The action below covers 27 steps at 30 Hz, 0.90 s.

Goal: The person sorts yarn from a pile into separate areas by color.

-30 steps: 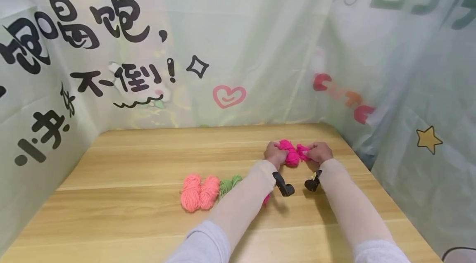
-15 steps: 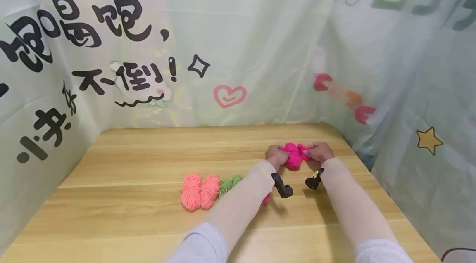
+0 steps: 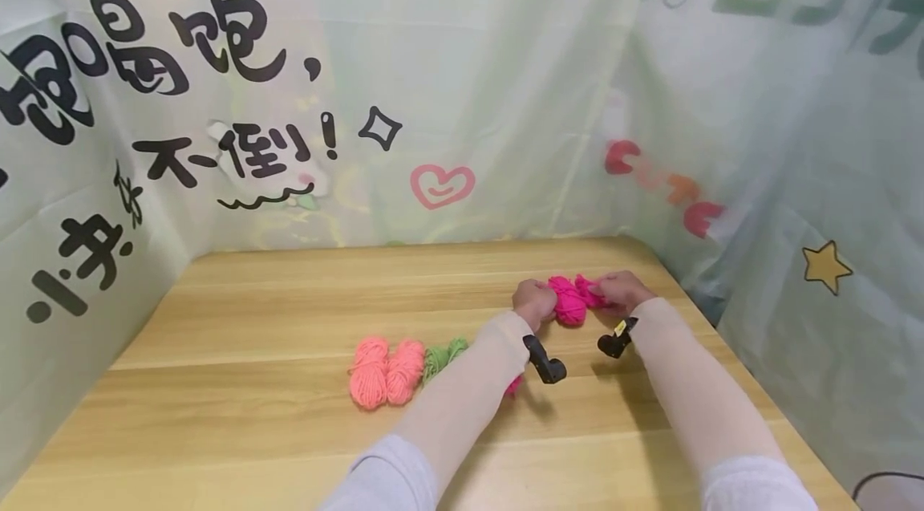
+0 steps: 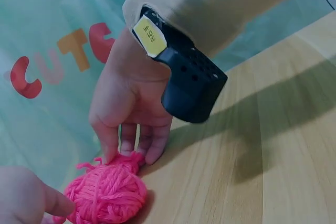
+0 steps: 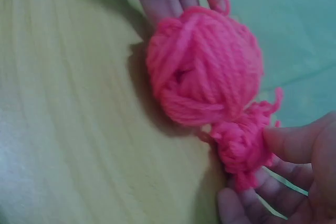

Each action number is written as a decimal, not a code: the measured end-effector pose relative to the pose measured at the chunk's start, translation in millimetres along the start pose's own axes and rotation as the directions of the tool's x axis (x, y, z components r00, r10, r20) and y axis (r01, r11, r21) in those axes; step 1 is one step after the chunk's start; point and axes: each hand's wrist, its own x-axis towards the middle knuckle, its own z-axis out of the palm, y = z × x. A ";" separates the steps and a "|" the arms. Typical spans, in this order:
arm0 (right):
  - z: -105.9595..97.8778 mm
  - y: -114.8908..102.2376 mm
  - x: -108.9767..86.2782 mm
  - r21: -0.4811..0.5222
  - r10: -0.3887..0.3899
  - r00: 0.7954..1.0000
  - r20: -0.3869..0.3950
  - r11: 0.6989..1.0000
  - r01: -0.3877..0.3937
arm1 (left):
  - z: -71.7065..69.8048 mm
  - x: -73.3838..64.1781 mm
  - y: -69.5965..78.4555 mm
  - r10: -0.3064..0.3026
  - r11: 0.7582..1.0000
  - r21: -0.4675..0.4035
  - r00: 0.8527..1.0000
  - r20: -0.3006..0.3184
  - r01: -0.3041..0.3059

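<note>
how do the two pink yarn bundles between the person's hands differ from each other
Size: the larger bundle is clearly bulkier than the smaller bundle.
Shape: the larger bundle is plump and rounded, while the smaller bundle looks bunched and knobbly.
Hold: the left hand holds the larger bundle; the right hand pinches the smaller bundle.
Both are bright pink yarn.

Yarn ball (image 3: 569, 302) hot pink, smaller bundle (image 3: 588, 292) same pink. Left skein (image 3: 369, 373) and neighbouring skein (image 3: 406, 371) coral. Partly hidden yarn (image 3: 435, 361) green. Table (image 3: 253, 318) light brown, wood-grain stripes. Curtain (image 3: 498, 94) pale green: black lettering (image 3: 261, 162), pink heart (image 3: 440, 192), dark-outlined yellow star (image 3: 827, 267). Right wrist camera (image 4: 194, 90) black, yellow label (image 4: 149, 36).
</note>
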 end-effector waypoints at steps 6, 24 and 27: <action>-4.6 -6.8 -0.3 0.009 0.003 0.996 0.091 1.000 -0.003 | -6.3 -1.9 1.9 -0.030 0.998 -0.051 0.997 0.075 0.034; -18.8 -24.7 -21.1 -0.130 -0.016 0.983 0.182 0.991 0.040 | -51.1 -5.4 3.0 0.060 0.998 -0.043 0.967 0.248 -0.051; -20.8 -30.9 -26.3 -0.153 -0.033 0.983 0.181 0.986 0.061 | -71.4 -6.5 7.0 0.085 0.994 -0.091 0.937 0.338 -0.057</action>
